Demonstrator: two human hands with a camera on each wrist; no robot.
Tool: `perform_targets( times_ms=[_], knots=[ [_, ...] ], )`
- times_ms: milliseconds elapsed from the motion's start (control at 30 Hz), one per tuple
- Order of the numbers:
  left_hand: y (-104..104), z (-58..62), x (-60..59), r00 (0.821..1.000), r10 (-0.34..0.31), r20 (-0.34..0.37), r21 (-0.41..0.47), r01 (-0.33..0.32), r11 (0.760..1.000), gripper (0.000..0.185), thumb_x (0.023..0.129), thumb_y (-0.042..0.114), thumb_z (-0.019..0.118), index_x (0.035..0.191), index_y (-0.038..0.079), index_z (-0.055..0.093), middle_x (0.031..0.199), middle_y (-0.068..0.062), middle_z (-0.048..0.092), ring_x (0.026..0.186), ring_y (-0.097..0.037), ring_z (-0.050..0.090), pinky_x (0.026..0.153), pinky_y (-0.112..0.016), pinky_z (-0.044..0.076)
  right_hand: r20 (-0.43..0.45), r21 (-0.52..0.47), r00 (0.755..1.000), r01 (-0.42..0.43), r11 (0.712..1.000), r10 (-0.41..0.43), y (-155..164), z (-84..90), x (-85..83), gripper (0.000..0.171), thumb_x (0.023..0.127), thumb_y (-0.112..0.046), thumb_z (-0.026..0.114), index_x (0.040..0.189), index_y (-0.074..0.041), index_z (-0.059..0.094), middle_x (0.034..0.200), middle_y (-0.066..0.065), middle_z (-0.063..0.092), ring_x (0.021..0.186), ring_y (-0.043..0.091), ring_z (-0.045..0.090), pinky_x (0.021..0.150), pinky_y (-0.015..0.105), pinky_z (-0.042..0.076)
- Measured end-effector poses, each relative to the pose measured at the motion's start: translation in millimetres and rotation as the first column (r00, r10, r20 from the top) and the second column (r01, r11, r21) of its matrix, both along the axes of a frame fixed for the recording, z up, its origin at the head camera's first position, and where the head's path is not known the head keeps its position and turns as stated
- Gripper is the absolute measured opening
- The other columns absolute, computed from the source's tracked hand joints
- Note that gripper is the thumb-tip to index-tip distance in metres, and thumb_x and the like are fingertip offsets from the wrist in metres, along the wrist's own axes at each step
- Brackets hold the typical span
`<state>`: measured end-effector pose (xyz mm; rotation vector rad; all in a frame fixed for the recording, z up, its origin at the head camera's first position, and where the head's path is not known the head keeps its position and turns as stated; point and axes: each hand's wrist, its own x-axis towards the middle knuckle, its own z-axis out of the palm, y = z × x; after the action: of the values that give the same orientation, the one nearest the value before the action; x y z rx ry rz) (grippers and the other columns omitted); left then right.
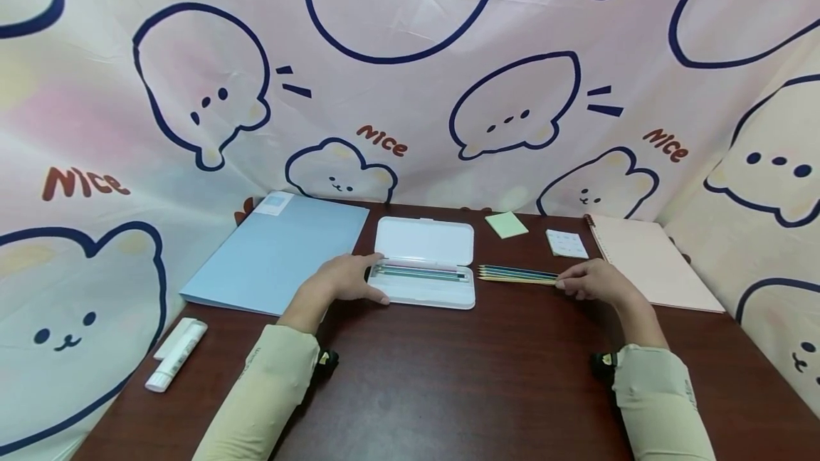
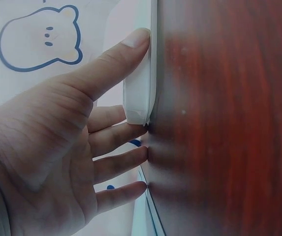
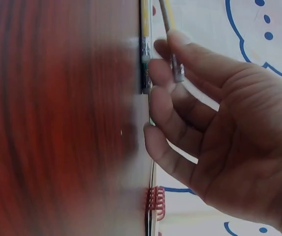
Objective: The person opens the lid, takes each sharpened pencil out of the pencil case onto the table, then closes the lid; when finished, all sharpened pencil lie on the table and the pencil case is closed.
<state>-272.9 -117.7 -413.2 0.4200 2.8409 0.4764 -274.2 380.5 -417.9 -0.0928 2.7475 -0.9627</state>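
A white pencil case [image 1: 423,296] lies with its lid [image 1: 423,240] raised at the back and several pencils [image 1: 419,274] in its tray. My left hand [image 1: 346,277] holds the case's left end, thumb at the front corner and index finger towards the hinge side. In the left wrist view the thumb [image 2: 126,54] rests along the case's side [image 2: 138,96], the other fingertips down by the table. To the right, my right hand [image 1: 592,280] pinches the end of a pencil [image 3: 176,69] between thumb and index finger. Several more pencils [image 1: 512,272] lie side by side, left of that hand.
A blue folder [image 1: 288,247] lies back left, with a white tube [image 1: 176,356] nearer the front. Behind the pencils are green sticky notes [image 1: 506,225] and a white notepad [image 1: 566,243]. A spiral notebook [image 1: 653,262] lies at the right. A patterned curtain [image 1: 423,126] borders the table.
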Motion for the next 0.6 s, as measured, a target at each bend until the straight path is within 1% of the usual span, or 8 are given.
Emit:
perform_targets(
  times_ms=[200,367,600],
  knots=[
    [0.6,1.4,2.1,1.0,0.006,0.005,0.0,-0.006,1.0,0.097,0.076,0.058,0.082,0.156,0.022,0.042,0.15,-0.012,0.054,0.129,-0.032,0.053,0.112,-0.057,0.042,-0.003,0.056,1.0,0.01,0.998,-0.01,-8.8,0.9,1.0,0.021,0.094,-0.025,0.072,0.101,-0.006,0.074,0.089,0.004,0.068,0.078,0.019,0.06,0.068,0.032,0.05],
    [1.2,1.8,1.9,1.0,0.009,-0.001,0.009,-0.009,1.0,0.097,0.075,0.058,0.083,0.156,0.022,0.042,0.149,-0.012,0.055,0.127,-0.031,0.053,0.111,-0.057,0.042,-0.026,0.105,0.999,0.034,0.994,-0.031,-10.3,1.5,2.0,0.017,0.093,-0.023,0.073,0.101,-0.007,0.073,0.09,0.006,0.064,0.077,0.02,0.057,0.065,0.032,0.048],
    [1.2,1.7,1.9,1.0,0.008,0.001,0.003,-0.008,1.0,0.097,0.076,0.059,0.082,0.156,0.022,0.042,0.149,-0.012,0.055,0.128,-0.031,0.053,0.112,-0.057,0.042,-0.009,0.087,0.999,0.033,0.996,-0.032,-10.3,1.1,3.1,0.009,0.096,-0.013,0.068,0.101,-0.006,0.071,0.095,0.009,0.064,0.083,0.023,0.055,0.065,0.032,0.054]
  ],
)
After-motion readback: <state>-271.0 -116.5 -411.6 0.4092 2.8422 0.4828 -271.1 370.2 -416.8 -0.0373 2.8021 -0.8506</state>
